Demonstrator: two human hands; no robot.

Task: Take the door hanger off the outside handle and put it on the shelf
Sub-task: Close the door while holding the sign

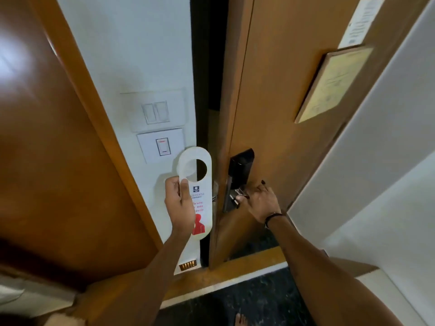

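hanger: the door hanger (200, 196) is off the handle and in the air, in front of the white wall beside the gap of the open door.
left hand: the left hand (180, 203) grips the hanger's left edge around its middle, thumb on the printed face, fingers behind.
right hand: the right hand (260, 200) is closed around the inside door handle (239, 195), holding the door (282, 102) ajar.
way it points: long axis is close to upright; the end with the round hole is up, the red figure down, the printed face towards the camera.
risk, grip: the hold is on one edge only, so the smooth card could probably swivel or slip out if swung fast.
risk, door: if the door shuts while the hanger is near the gap, the card's right edge might be caught or bent.
risk, shelf: no shelf is in view, so the carry means turning away; the hanger could clip the door frame (77, 95) on the way.
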